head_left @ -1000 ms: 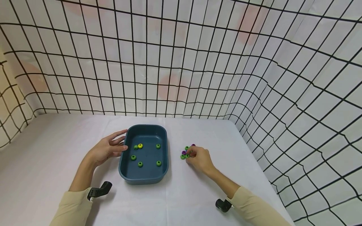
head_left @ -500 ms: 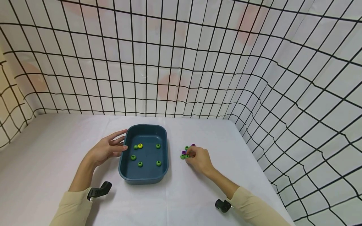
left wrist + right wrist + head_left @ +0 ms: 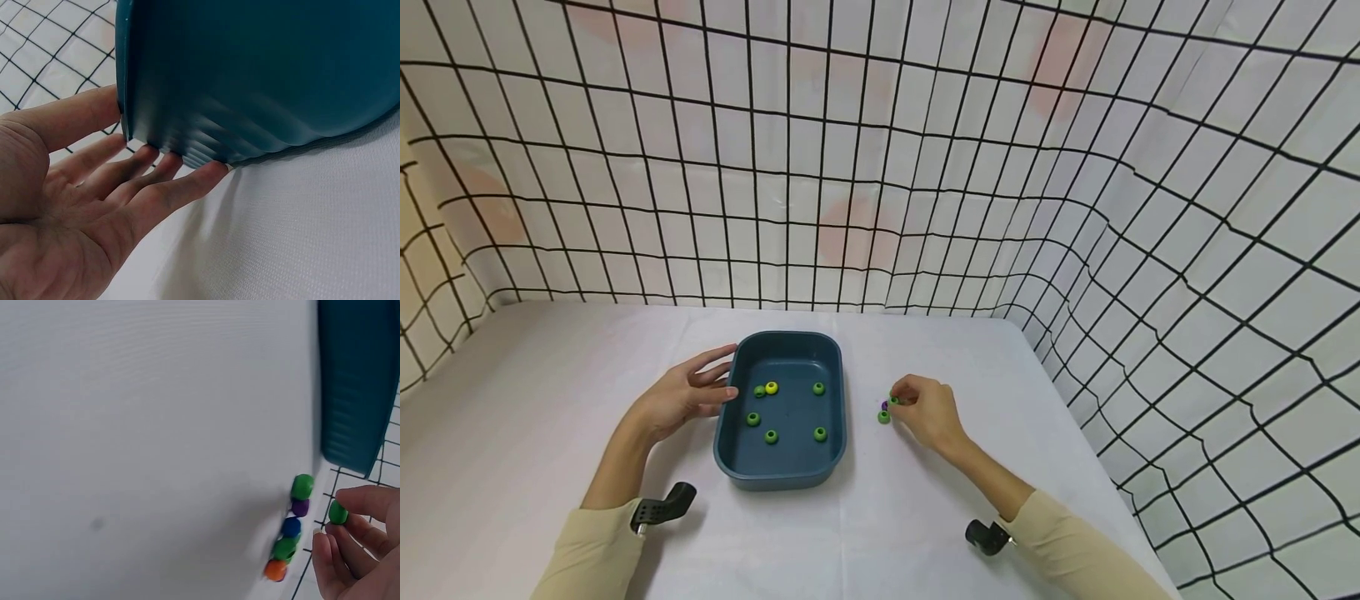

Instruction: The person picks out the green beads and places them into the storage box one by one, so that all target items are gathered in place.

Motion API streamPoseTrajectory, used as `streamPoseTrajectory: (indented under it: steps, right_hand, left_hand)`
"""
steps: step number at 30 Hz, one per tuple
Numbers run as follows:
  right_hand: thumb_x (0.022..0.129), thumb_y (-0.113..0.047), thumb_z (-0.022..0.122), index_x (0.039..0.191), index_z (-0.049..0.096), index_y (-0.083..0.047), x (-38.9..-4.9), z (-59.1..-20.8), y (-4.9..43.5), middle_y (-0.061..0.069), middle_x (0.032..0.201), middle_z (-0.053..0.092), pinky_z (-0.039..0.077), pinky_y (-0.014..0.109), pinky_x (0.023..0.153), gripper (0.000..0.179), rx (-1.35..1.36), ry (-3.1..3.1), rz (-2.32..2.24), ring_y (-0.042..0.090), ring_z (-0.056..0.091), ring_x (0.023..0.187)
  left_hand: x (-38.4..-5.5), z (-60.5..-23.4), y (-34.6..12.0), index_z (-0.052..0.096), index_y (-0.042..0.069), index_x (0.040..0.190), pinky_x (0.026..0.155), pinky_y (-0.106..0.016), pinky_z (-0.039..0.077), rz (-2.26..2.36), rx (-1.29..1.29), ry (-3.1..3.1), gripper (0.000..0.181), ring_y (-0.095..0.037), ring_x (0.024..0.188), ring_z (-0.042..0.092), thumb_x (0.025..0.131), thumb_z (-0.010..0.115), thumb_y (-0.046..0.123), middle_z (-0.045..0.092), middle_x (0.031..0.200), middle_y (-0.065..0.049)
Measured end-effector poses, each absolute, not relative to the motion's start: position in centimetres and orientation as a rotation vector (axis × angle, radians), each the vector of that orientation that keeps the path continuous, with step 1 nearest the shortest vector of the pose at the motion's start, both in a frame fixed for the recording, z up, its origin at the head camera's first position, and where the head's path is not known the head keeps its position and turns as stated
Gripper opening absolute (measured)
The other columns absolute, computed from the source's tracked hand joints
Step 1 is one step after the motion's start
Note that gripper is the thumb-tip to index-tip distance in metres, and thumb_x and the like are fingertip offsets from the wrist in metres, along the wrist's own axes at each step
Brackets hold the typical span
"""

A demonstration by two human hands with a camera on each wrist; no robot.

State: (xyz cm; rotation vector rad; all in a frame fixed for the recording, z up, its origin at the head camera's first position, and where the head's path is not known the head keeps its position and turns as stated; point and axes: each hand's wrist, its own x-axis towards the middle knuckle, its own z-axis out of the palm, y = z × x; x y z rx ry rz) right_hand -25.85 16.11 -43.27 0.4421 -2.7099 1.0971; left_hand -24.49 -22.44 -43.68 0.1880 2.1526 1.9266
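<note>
My right hand pinches a green bead between thumb and fingers, lifted a little above the table. Below and beside it lies a small cluster of beads: a green bead, a purple bead, a blue bead and an orange bead. Part of this cluster is hidden by the hand in the head view. My left hand touches the left side of a blue tray with extended fingers. Inside the tray lie one yellow bead and several green beads, spread apart.
A white cloth covers the table. Black netting rises behind the table and along its right and left sides. Black wrist cameras jut from both sleeves.
My right hand has risen slightly away from the bead cluster, with a green bead now in its pinch. The left hand and the tray stay practically where they were.
</note>
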Motion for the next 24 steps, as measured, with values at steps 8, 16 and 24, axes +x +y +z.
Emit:
streamPoseTrajectory:
  steps: [8,16,24]
  right_hand:
    - [0.079,-0.004,0.08,0.09,0.077,-0.008,-26.2,-41.8,14.4,0.004,0.086,0.078,0.058,0.034,0.073,0.012,0.487,-2.657,1.114,0.013,0.07,0.074]
    - [0.082,-0.006,0.08,0.096,0.079,-0.005,-26.3,-40.6,12.7,0.006,0.09,0.079,0.059,0.033,0.072,0.015,0.55,-2.637,1.116,0.018,0.071,0.078]
    - [0.083,-0.006,0.079,0.097,0.08,-0.004,-26.3,-40.1,11.1,0.007,0.091,0.079,0.06,0.032,0.072,0.015,0.635,-2.617,1.101,0.02,0.073,0.082]
  left_hand:
    - [-24.4,-43.7,-22.4,0.022,0.014,0.163,0.099,-0.046,0.054,1.926,0.182,2.158,0.084,-0.046,0.143,0.041,0.094,0.069,0.007,0.023,0.166,-0.023]
    - [-24.3,-43.8,-22.3,0.021,0.014,0.163,0.1,-0.048,0.052,1.923,0.191,2.166,0.085,-0.045,0.142,0.042,0.094,0.071,0.009,0.023,0.165,-0.023]
    - [-24.4,-43.7,-22.4,0.021,0.014,0.163,0.099,-0.049,0.053,1.924,0.191,2.16,0.083,-0.047,0.142,0.041,0.095,0.069,0.007,0.022,0.166,-0.024]
